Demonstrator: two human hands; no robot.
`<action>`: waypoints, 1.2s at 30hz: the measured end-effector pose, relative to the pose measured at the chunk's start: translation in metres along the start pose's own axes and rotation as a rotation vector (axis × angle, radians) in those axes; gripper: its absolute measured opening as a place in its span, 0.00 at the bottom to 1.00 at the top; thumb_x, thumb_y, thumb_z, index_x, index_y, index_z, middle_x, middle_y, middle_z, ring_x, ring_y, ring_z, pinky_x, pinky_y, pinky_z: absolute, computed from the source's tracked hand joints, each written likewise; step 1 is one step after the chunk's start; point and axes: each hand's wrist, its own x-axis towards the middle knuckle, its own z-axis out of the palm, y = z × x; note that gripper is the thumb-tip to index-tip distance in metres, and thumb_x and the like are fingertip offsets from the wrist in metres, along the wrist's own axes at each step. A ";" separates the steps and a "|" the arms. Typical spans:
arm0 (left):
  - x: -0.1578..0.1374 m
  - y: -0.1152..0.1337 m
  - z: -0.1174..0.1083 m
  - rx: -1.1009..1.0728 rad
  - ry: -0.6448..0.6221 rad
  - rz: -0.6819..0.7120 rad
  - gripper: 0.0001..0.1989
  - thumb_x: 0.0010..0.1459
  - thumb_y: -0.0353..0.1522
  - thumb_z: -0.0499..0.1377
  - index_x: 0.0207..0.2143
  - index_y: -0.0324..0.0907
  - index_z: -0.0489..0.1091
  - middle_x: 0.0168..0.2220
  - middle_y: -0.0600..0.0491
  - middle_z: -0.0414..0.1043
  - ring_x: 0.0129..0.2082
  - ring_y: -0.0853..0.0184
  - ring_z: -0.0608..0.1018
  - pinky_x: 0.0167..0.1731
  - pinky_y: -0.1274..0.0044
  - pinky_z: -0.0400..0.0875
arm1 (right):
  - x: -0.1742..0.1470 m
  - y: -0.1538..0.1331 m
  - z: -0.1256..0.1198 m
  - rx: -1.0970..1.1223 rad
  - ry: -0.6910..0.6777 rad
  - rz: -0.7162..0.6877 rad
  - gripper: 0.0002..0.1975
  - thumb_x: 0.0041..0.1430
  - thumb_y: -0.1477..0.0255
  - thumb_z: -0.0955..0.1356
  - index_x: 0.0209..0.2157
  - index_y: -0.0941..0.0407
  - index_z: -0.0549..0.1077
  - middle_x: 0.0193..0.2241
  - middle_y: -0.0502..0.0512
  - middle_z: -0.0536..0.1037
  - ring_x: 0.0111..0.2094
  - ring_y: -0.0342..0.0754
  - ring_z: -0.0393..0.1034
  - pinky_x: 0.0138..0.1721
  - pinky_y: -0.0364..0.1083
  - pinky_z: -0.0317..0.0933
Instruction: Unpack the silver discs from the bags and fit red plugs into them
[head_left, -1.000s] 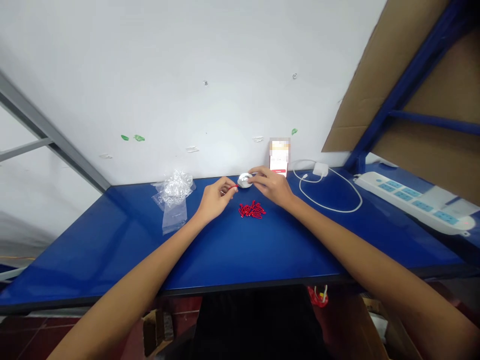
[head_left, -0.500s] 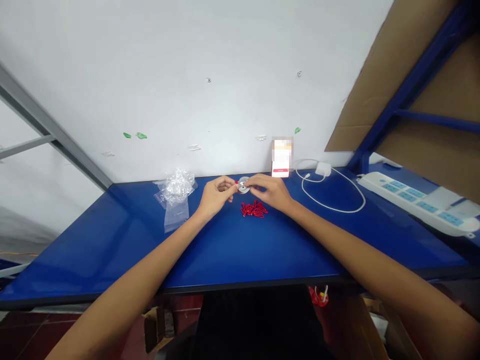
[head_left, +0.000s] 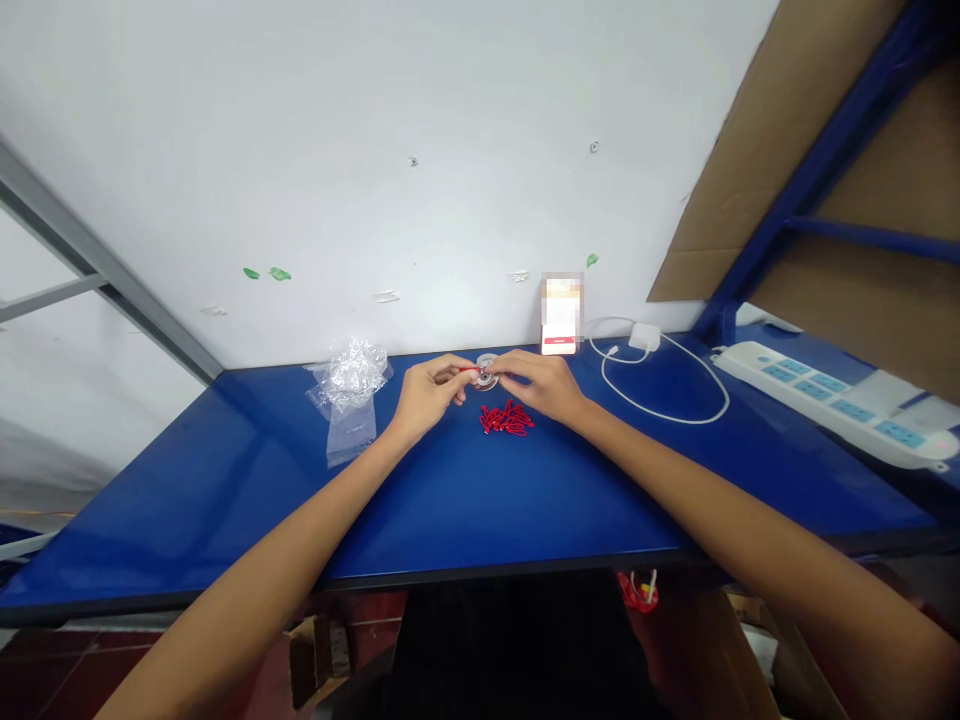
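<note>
My left hand [head_left: 426, 396] is closed in a pinch on a small red cord [head_left: 469, 369], whose end points toward my right fingertips. My right hand [head_left: 541, 384] is also pinched, its thumb and index finger meeting the cord's end; whatever small piece they hold is too tiny to make out. Beneath both sets of fingertips lies a clear round dish [head_left: 488, 386], partly covered by the fingers. Several red cord loops [head_left: 508, 418] with small shiny ends lie in a loose pile on the blue table [head_left: 450, 500], just in front of the dish.
Crumpled clear plastic bags [head_left: 352, 385] lie on the left. A lit phone [head_left: 561, 320] leans against the white wall behind my right hand. Farther right are a charger [head_left: 645, 337] with a looped white cable [head_left: 675, 421] and a white power strip [head_left: 832, 400].
Both hands keep nearly the same place over the dish. More of the red cord now shows, stretched between my left fingers and my right fingertips.
</note>
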 end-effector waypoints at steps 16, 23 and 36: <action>-0.003 0.003 -0.002 0.237 0.128 0.098 0.10 0.65 0.41 0.70 0.42 0.47 0.87 0.32 0.52 0.85 0.27 0.66 0.83 0.26 0.76 0.76 | 0.002 -0.004 -0.006 -0.045 -0.015 0.042 0.14 0.76 0.70 0.67 0.55 0.47 0.83 0.54 0.52 0.87 0.52 0.54 0.83 0.56 0.56 0.76; -0.005 0.004 0.000 0.288 0.092 0.182 0.07 0.66 0.37 0.68 0.41 0.46 0.86 0.32 0.53 0.84 0.28 0.66 0.83 0.29 0.76 0.77 | -0.001 0.001 0.003 -0.167 0.016 -0.090 0.12 0.77 0.72 0.68 0.55 0.49 0.82 0.49 0.51 0.88 0.47 0.51 0.85 0.51 0.51 0.78; -0.001 -0.005 -0.010 0.624 -0.036 0.447 0.07 0.73 0.33 0.64 0.45 0.47 0.84 0.42 0.51 0.82 0.37 0.65 0.82 0.39 0.73 0.76 | 0.000 -0.003 0.004 -0.238 0.042 -0.181 0.10 0.76 0.73 0.69 0.53 0.50 0.82 0.46 0.50 0.89 0.41 0.49 0.86 0.45 0.49 0.79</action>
